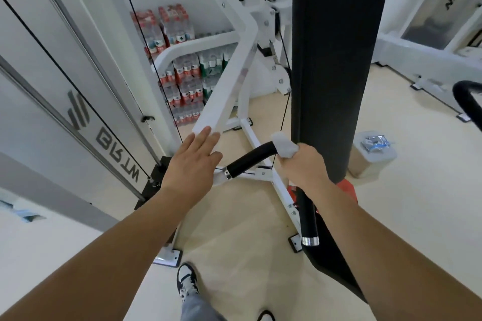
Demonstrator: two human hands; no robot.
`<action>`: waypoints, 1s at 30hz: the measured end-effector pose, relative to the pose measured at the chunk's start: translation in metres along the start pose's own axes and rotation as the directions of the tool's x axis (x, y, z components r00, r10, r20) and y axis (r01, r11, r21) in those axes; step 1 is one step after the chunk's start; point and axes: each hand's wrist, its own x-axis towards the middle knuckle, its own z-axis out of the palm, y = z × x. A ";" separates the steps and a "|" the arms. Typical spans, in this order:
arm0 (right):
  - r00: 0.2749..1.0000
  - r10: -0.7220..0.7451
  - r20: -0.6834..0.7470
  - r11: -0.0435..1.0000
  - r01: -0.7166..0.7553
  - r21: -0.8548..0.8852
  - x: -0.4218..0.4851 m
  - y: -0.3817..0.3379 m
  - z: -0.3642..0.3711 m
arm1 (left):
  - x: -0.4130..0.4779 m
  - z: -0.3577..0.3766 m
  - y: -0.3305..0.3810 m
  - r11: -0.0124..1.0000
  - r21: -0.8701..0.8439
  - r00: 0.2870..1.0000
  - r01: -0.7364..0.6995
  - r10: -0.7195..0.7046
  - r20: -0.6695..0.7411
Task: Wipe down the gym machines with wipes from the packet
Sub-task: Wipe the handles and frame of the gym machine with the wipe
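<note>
— Entry one, the hands?
— Left hand (193,161): flat, fingers straight, fingertips against the lower end of the white frame arm (227,81). Right hand (305,167): curled round a bunched white wipe (285,146), holding it on the bend of the black handle (250,159). The two hands are apart, with the handle's foam grip between them.
— Entry two, the machine?
— White frame. Tall black upright pad (336,60) just beside the right hand. The handle runs down past the right wrist to a chrome end cap.
— Entry three, the packet?
— Blue-and-silver packet (375,141), lying on top of a clear box (370,161) on the floor, right of the pad, well apart from both hands.
— Sundries?
— Wrapped packs of bottled water (182,73) stacked by the far wall. Cabled weight tower (86,112) at left. One black-and-white shoe (186,281) below.
</note>
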 end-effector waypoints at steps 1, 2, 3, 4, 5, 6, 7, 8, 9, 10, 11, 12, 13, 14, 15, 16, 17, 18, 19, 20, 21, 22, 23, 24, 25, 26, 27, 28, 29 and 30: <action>0.998 0.061 0.024 0.991 -0.063 0.120 -0.007 0.005 0.001 | 0.001 0.000 0.000 1.000 0.010 1.000 0.000 0.000 0.009; 0.990 0.135 0.051 0.964 -0.143 0.224 -0.017 0.009 0.003 | 0.002 0.000 0.001 1.000 0.008 1.000 0.007 -0.007 0.010; 0.977 0.203 0.064 0.935 -0.213 0.285 -0.029 0.014 0.005 | 0.002 0.000 0.001 1.000 -0.005 1.000 0.016 -0.016 0.005; 0.965 0.256 0.062 0.918 -0.262 0.297 -0.041 0.020 0.008 | 0.003 0.000 0.001 1.000 -0.017 1.000 0.024 -0.024 0.000; 0.956 0.289 0.058 0.910 -0.292 0.294 -0.054 0.026 0.012 | 0.003 0.000 0.000 0.999 -0.026 1.000 0.029 -0.029 -0.004; 0.949 0.310 0.056 0.904 -0.313 0.292 -0.066 0.032 0.016 | 0.003 0.001 -0.001 0.999 -0.033 0.999 0.032 -0.032 -0.006; 0.942 0.332 0.059 0.895 -0.334 0.296 -0.076 0.039 0.019 | 0.004 0.001 -0.001 0.999 -0.040 0.999 0.033 -0.034 -0.009; 0.934 0.352 0.058 0.888 -0.353 0.293 -0.084 0.045 0.022 | 0.004 0.001 -0.001 0.998 -0.049 0.999 0.033 -0.034 -0.012; 0.928 0.369 0.053 0.887 -0.369 0.277 -0.089 0.049 0.025 | 0.003 0.002 -0.002 0.998 -0.058 0.999 0.031 -0.032 -0.016; 0.925 0.376 0.048 0.890 -0.376 0.257 -0.092 0.053 0.027 | 0.002 0.003 -0.003 0.998 -0.065 0.999 0.025 -0.027 -0.023; 0.922 0.384 0.042 0.890 -0.382 0.249 -0.094 0.054 0.029 | 0.002 0.004 -0.004 0.997 -0.070 0.999 0.016 -0.018 -0.028; 0.918 0.395 0.038 0.889 -0.392 0.235 -0.092 0.054 0.030 | 0.001 0.004 -0.005 0.997 -0.076 1.000 0.005 -0.007 -0.028; 0.913 0.405 0.037 0.891 -0.404 0.206 -0.087 0.051 0.029 | 0.001 0.003 -0.005 0.997 -0.081 1.000 -0.005 0.003 -0.023; 0.909 0.416 0.031 0.892 -0.415 0.181 -0.080 0.045 0.028 | 0.001 0.002 -0.005 0.996 -0.086 1.000 -0.012 0.010 -0.017; 0.905 0.425 0.010 0.889 -0.419 0.182 -0.068 0.038 0.025 | 0.002 0.001 -0.005 0.996 -0.091 1.000 -0.012 0.012 -0.005; 0.908 0.420 -0.020 0.892 -0.408 0.194 -0.054 0.029 0.021 | 0.003 0.000 -0.005 0.996 -0.093 1.000 -0.007 0.008 0.009; 0.918 0.393 -0.051 0.905 -0.377 0.199 -0.038 0.018 0.017 | 0.004 0.000 -0.005 0.996 -0.091 1.000 -0.006 0.007 0.018; 0.935 0.346 -0.084 0.928 -0.328 0.175 -0.023 0.006 0.013 | 0.005 0.000 -0.005 0.996 -0.089 1.000 -0.006 0.008 0.018; 0.950 0.289 -0.117 0.954 -0.275 0.120 -0.010 -0.005 0.012 | 0.004 0.001 -0.006 0.996 -0.088 1.000 -0.010 0.011 0.012; 0.960 0.243 -0.139 0.970 -0.239 0.045 -0.001 -0.013 0.009 | 0.004 0.002 -0.006 0.996 -0.092 1.000 -0.014 0.014 0.006; 0.964 0.209 -0.162 0.976 -0.216 -0.023 0.004 -0.018 0.008 | 0.004 0.002 -0.005 0.995 -0.103 1.000 -0.014 0.015 0.001; 0.964 0.190 -0.186 0.977 -0.204 -0.064 0.006 -0.019 0.009 | 0.003 0.002 -0.007 0.993 -0.112 1.000 -0.019 0.019 0.001; 0.963 0.178 -0.202 0.977 -0.197 -0.079 0.004 -0.016 0.011 | 0.003 0.001 -0.008 0.993 -0.114 1.000 -0.028 0.028 0.002; 0.962 0.177 -0.207 0.977 -0.197 -0.081 -0.002 -0.012 0.012 | 0.003 0.000 -0.009 0.993 -0.113 0.999 -0.036 0.037 0.004; 0.960 0.194 -0.203 0.975 -0.211 -0.065 -0.011 -0.006 0.014 | 0.002 -0.001 -0.010 0.992 -0.115 0.999 -0.043 0.044 0.005; 0.954 0.233 -0.186 0.969 -0.244 -0.036 -0.023 0.001 0.017 | 0.001 -0.002 -0.010 0.991 -0.124 0.999 -0.046 0.046 -0.002; 0.946 0.275 -0.172 0.960 -0.279 -0.002 -0.036 0.009 0.020 | 0.001 -0.001 -0.010 0.990 -0.134 0.999 -0.045 0.044 -0.015; 0.933 0.323 -0.157 0.946 -0.322 0.032 -0.051 0.020 0.024 | 0.001 0.000 -0.010 0.989 -0.140 0.999 -0.044 0.041 -0.024; 0.919 0.365 -0.146 0.931 -0.361 0.058 -0.067 0.029 0.027 | 0.001 0.001 -0.010 0.989 -0.142 0.999 -0.042 0.039 -0.024; 0.905 0.406 -0.124 0.914 -0.402 0.058 -0.082 0.038 0.031 | 0.001 0.002 -0.010 0.989 -0.139 0.999 -0.041 0.038 -0.021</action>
